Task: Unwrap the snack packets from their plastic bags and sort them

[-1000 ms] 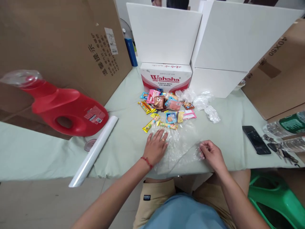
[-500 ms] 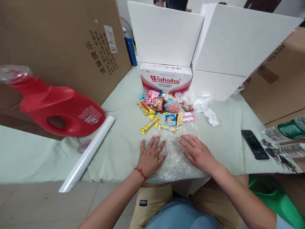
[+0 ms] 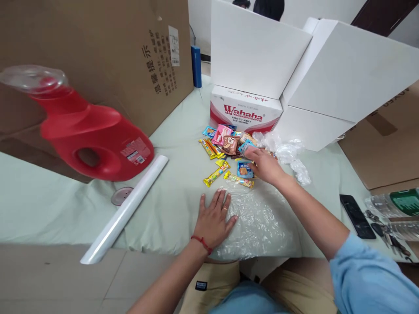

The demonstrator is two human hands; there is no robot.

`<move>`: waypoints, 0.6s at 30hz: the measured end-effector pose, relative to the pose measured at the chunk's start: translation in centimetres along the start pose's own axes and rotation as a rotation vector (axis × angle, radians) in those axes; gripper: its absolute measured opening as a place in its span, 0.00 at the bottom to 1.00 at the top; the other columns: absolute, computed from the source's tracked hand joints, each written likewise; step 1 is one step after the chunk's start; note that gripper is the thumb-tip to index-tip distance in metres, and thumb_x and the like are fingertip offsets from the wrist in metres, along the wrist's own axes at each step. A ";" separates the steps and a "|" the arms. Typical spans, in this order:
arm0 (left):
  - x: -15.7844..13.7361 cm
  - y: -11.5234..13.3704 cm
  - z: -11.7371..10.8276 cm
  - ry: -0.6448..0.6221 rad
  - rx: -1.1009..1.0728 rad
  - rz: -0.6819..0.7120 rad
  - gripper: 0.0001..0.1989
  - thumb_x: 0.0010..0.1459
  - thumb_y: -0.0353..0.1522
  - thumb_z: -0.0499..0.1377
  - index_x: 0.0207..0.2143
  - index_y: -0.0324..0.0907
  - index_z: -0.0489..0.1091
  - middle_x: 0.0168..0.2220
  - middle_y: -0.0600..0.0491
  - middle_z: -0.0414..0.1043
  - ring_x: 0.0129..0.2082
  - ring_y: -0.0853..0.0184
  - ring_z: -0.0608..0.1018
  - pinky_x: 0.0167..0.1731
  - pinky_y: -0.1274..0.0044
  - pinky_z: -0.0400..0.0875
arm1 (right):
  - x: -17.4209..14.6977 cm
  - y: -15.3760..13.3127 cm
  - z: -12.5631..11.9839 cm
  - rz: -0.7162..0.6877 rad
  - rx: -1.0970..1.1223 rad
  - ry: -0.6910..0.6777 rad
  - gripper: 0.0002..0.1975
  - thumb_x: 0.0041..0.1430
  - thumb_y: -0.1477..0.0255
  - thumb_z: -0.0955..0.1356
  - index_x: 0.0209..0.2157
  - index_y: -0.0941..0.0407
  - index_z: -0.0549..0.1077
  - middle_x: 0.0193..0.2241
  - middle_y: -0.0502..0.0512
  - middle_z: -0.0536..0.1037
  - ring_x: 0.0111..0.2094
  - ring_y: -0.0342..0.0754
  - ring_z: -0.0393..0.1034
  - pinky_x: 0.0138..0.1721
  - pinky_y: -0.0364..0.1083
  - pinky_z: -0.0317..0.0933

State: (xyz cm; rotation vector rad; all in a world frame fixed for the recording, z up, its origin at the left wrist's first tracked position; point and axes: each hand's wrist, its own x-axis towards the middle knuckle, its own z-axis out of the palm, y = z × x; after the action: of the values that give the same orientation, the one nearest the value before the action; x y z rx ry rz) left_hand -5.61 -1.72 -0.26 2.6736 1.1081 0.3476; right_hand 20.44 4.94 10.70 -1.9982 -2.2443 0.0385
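Note:
My left hand lies flat with fingers spread on the left edge of a clear crinkled plastic sheet or bag. A red cord circles that wrist, and a ring is on one finger. My right hand reaches over a pile of wrapped snacks, fingers stretched onto a pink-and-blue packet and thumb apart beside a blue biscuit packet. The hand partly covers the packets beneath it. Closer to me lie two yellow snack sticks. Brown and pink packets sit deeper in the pile.
Behind the snacks stands a Wahaba-labelled carton with raised white flaps, beside crumpled clear plastic. At left are a red jug, a white roll and a large cardboard box. A phone, keys and bottles lie right.
My right hand has moved forward from the plastic sheet to the snack pile. The left hand stays flat on the sheet's edge. The camera view has shifted slightly.

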 end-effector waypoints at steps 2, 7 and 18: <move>0.0 0.0 0.0 0.000 -0.010 -0.002 0.34 0.68 0.49 0.47 0.71 0.44 0.54 0.73 0.43 0.50 0.73 0.53 0.53 0.69 0.46 0.31 | 4.1 -1.3 1.1 -0.094 -0.041 0.052 0.27 0.63 0.71 0.69 0.63 0.55 0.67 0.63 0.64 0.68 0.62 0.63 0.59 0.60 0.57 0.57; -0.2 -0.1 -0.1 -0.008 -0.016 0.011 0.35 0.68 0.51 0.47 0.71 0.45 0.55 0.73 0.43 0.50 0.73 0.54 0.53 0.69 0.48 0.33 | 9.4 -2.7 3.6 -0.146 -0.118 0.028 0.22 0.67 0.73 0.65 0.61 0.62 0.68 0.63 0.68 0.68 0.61 0.62 0.59 0.62 0.58 0.53; -0.1 -0.2 0.2 0.036 -0.004 0.017 0.31 0.69 0.46 0.48 0.70 0.46 0.55 0.73 0.44 0.51 0.73 0.53 0.54 0.69 0.47 0.38 | -3.2 0.6 -1.4 0.388 1.049 0.232 0.18 0.60 0.57 0.71 0.46 0.55 0.76 0.38 0.54 0.82 0.39 0.51 0.76 0.40 0.50 0.72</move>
State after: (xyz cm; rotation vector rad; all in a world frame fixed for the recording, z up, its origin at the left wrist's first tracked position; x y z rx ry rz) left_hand -5.77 -1.72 -0.47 2.6844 1.0947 0.4027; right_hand 21.50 1.78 11.76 -1.6255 -1.2058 0.7862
